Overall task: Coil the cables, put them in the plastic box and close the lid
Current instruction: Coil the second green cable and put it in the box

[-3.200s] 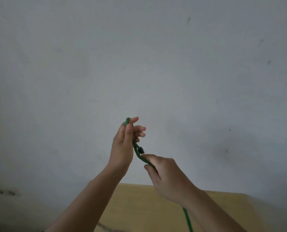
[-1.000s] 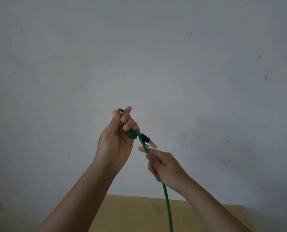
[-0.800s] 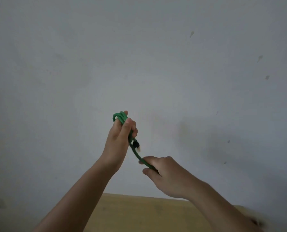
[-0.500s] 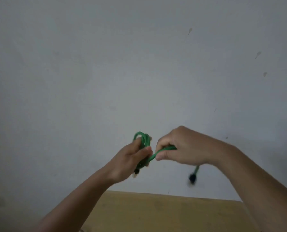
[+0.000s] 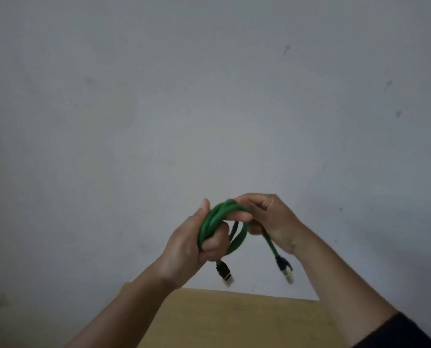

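Observation:
A green cable (image 5: pixel 215 218) is wound into a small bundle of loops, held up in front of a grey wall. My left hand (image 5: pixel 192 243) grips the loops in its fist. My right hand (image 5: pixel 268 219) pinches the cable at the top of the bundle, close against the left. Two ends hang free below: a black plug with a pale tip (image 5: pixel 225 272) under the left hand and a dark blue plug with a pale tip (image 5: pixel 284 268) under the right. No plastic box or lid is in view.
The far edge of a yellowish wooden table (image 5: pixel 234 320) shows at the bottom between my forearms. Behind everything is a plain grey wall (image 5: pixel 209 96) with a few small marks.
The cable's long tail, which hung down past the table, has been wound into loops. My right hand rose from below to the top of the bundle, and both plug ends now dangle free.

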{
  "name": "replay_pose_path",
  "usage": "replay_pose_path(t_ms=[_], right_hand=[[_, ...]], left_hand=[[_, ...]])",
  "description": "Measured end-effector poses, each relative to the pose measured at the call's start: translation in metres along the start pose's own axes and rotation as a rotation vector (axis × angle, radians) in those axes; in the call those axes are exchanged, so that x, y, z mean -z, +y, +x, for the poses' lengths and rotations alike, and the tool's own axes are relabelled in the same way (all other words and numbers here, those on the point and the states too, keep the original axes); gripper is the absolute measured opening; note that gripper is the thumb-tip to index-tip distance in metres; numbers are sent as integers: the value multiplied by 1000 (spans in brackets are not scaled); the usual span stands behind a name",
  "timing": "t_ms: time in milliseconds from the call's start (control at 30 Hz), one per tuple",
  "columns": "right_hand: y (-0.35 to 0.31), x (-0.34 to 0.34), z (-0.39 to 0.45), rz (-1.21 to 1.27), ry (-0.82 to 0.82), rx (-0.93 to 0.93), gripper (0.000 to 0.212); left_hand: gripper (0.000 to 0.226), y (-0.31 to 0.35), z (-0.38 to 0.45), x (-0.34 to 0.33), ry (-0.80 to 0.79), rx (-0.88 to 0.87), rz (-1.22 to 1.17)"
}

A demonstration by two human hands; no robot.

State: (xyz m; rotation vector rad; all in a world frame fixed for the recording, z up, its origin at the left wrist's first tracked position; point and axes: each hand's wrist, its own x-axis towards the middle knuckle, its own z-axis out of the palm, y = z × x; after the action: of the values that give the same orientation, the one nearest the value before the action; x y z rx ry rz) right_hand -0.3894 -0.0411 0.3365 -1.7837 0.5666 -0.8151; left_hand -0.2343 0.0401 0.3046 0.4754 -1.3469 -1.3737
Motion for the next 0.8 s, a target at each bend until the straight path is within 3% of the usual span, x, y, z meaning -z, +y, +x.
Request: replay_pose_path(t_ms=[67,167,333,400,467,533,633,733,800], right_hand=[[14,-16,-8,86,78,-56,25],[28,-37,-19,76,167,-112,29],[26,-51,-24,-296,184,-81,36],[19,-49,-26,-338,179,-38,43],[13,-45,-27,-359,152,-23,32],[10,-39,-28,-270,95,-51,27],[8,-27,-28,-150,-53,-26,38],[10,-23,-30,-360,-121,38,37],[12,-29,-29,-480,-16,141,24]], left_hand=[[60,4,2,6,113,-63,-171],[56,7,4,15,372,-115,-247],[59,1,10,17,605,-116,-248],[60,-1,11,17,644,-106,-212],[61,0,12,17,655,-106,-213],[61,1,12,19,645,-108,-221],[62,2,13,21,629,-88,-211],[63,1,14,22,651,-68,-198],[63,-2,14,23,645,-56,-218]])
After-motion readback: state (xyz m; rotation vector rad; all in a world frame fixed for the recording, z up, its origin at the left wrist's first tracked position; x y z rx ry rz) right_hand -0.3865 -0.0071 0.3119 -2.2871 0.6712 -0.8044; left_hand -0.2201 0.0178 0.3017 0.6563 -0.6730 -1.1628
